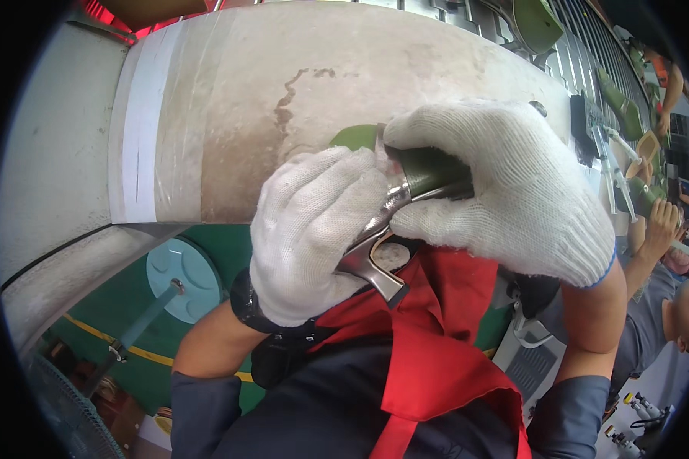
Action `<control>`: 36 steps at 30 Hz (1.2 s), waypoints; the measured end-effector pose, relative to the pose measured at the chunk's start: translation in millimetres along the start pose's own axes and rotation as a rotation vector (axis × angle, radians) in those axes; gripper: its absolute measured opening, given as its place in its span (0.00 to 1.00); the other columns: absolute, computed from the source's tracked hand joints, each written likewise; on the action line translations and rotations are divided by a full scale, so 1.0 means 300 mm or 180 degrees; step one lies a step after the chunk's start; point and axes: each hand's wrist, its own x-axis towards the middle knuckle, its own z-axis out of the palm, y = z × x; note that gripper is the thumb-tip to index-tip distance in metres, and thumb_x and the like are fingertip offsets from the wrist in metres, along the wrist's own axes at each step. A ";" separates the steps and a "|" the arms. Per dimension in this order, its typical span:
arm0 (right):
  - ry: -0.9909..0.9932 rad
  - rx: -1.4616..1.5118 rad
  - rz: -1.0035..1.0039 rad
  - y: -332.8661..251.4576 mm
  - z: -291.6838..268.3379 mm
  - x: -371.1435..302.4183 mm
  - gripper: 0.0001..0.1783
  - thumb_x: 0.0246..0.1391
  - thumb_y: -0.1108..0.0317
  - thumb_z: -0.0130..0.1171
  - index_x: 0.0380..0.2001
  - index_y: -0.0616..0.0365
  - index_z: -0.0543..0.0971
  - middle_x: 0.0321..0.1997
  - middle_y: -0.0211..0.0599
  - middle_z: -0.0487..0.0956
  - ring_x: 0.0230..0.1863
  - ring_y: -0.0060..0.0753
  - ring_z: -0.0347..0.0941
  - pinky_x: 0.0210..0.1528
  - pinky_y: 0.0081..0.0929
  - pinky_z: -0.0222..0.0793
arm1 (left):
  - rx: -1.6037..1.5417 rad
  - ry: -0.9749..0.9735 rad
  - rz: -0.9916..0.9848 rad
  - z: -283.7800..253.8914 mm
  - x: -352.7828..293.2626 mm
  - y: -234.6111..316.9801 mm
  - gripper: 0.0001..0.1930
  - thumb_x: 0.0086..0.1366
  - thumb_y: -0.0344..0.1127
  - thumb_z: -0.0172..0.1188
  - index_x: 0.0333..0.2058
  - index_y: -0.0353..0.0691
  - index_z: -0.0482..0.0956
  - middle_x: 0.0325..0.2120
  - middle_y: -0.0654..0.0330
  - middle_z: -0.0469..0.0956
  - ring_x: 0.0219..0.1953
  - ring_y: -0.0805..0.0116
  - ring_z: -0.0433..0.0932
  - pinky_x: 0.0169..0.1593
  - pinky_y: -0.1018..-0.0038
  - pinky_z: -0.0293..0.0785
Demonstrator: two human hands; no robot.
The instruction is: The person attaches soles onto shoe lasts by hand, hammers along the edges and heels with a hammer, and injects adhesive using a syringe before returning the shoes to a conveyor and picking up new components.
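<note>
While both hands are closed on one heeled shoe (394,203), partly green and partly shiny dark silver, it sits between them, above the near edge of a pale worktable (237,84); whether it touches that surface cannot be told. To the right of the shoe, the right hand (513,187), in a white knitted glove, pinches its green body, fingers along the far side and thumb along the near side. From the left, the left hand (314,226), gloved alike, lays its bent fingers over the silver part; its thumb is hard to make out. A green rounded end shows just beyond the left fingertips, and the slim silver heel points down toward the wearer, below the grip and in front of a red apron (436,375). Beyond the grip and to its left, a brownish stain (233,164) spreads over the worktable, with a white strip (142,122) farther left. Below and left of the grip, a light-blue disc (180,279) on a post stands over a green floor (230,249). Well to the right of the grip, a co-worker's bare hand (662,222) is raised, and beyond the right hand more green pieces (536,23) lie on a metal rack.
</note>
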 end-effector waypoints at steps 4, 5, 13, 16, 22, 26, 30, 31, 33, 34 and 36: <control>-0.0045 -0.0217 -0.0025 -0.027 -0.015 0.006 0.25 0.43 0.67 0.78 0.47 0.62 0.86 0.36 0.47 0.86 0.40 0.49 0.86 0.52 0.35 0.80 | 0.0058 0.0147 0.0000 0.020 -0.005 0.006 0.42 0.56 0.41 0.85 0.65 0.33 0.75 0.61 0.43 0.80 0.61 0.40 0.81 0.64 0.49 0.79; 0.0068 -0.0370 -0.0117 -0.027 -0.003 0.006 0.26 0.42 0.67 0.78 0.47 0.61 0.86 0.36 0.45 0.86 0.41 0.50 0.86 0.54 0.38 0.79 | 0.0078 0.0134 0.0019 0.029 -0.009 0.010 0.42 0.56 0.41 0.85 0.65 0.33 0.75 0.61 0.43 0.80 0.61 0.40 0.81 0.64 0.49 0.79; 0.2564 -0.0394 -0.0798 0.170 0.136 -0.077 0.22 0.50 0.64 0.76 0.48 0.59 0.87 0.51 0.51 0.87 0.55 0.55 0.83 0.64 0.53 0.75 | 0.0688 -0.0017 -0.0082 0.053 0.007 0.057 0.54 0.52 0.55 0.85 0.71 0.31 0.71 0.68 0.38 0.75 0.68 0.36 0.75 0.72 0.47 0.70; 0.3212 0.0104 0.0455 0.351 0.194 -0.216 0.21 0.57 0.69 0.72 0.54 0.60 0.86 0.54 0.53 0.86 0.54 0.55 0.84 0.58 0.45 0.80 | 0.0291 -0.0642 -0.0298 -0.010 0.077 0.117 0.57 0.52 0.56 0.85 0.73 0.30 0.68 0.71 0.35 0.71 0.73 0.32 0.70 0.76 0.46 0.63; 0.2781 -0.0435 0.0231 0.443 0.215 -0.316 0.25 0.58 0.77 0.61 0.60 0.57 0.83 0.50 0.50 0.85 0.51 0.55 0.82 0.56 0.49 0.77 | 0.0509 -0.1115 -0.0367 0.019 0.245 0.103 0.47 0.57 0.39 0.80 0.73 0.30 0.68 0.70 0.36 0.73 0.71 0.35 0.72 0.75 0.50 0.66; 0.2423 -0.0935 0.0202 0.401 0.242 -0.304 0.29 0.55 0.78 0.62 0.62 0.55 0.81 0.41 0.46 0.81 0.48 0.57 0.79 0.50 0.53 0.76 | 0.0356 -0.1389 -0.0436 0.081 0.340 0.099 0.49 0.58 0.35 0.79 0.75 0.30 0.66 0.70 0.39 0.73 0.70 0.40 0.74 0.75 0.53 0.67; 0.2424 0.0240 0.0548 0.381 0.226 -0.294 0.26 0.57 0.74 0.68 0.60 0.56 0.82 0.41 0.47 0.84 0.43 0.57 0.83 0.48 0.45 0.80 | 0.0233 -0.1640 -0.0645 0.085 0.373 0.102 0.50 0.58 0.32 0.78 0.77 0.31 0.63 0.71 0.40 0.73 0.71 0.43 0.74 0.75 0.55 0.67; 0.2424 0.0254 0.0558 0.368 0.213 -0.299 0.26 0.57 0.74 0.68 0.60 0.56 0.82 0.41 0.47 0.84 0.43 0.57 0.83 0.48 0.45 0.80 | 0.0234 -0.1657 -0.0647 0.090 0.372 0.094 0.50 0.58 0.32 0.78 0.77 0.31 0.63 0.71 0.40 0.73 0.71 0.43 0.74 0.75 0.55 0.67; 0.2454 0.1524 -0.0003 0.309 0.176 -0.317 0.20 0.62 0.71 0.71 0.57 0.58 0.84 0.44 0.47 0.87 0.45 0.44 0.87 0.50 0.36 0.82 | 0.0149 -0.1693 -0.0676 0.091 0.374 0.095 0.50 0.58 0.31 0.77 0.78 0.32 0.62 0.72 0.40 0.72 0.72 0.43 0.74 0.76 0.56 0.66; 0.2541 0.2377 -0.0128 0.292 0.177 -0.312 0.16 0.66 0.69 0.72 0.54 0.60 0.85 0.48 0.45 0.89 0.49 0.33 0.87 0.54 0.32 0.82 | 0.0164 -0.1717 -0.0683 0.090 0.380 0.100 0.50 0.58 0.31 0.77 0.78 0.32 0.62 0.72 0.40 0.72 0.72 0.43 0.74 0.76 0.56 0.66; 0.2680 0.2740 -0.0237 0.280 0.182 -0.309 0.15 0.66 0.71 0.71 0.55 0.62 0.85 0.49 0.43 0.89 0.51 0.32 0.86 0.56 0.32 0.82 | 0.0149 -0.1744 -0.0773 0.085 0.391 0.112 0.51 0.56 0.30 0.77 0.78 0.32 0.63 0.71 0.41 0.73 0.72 0.43 0.74 0.76 0.56 0.66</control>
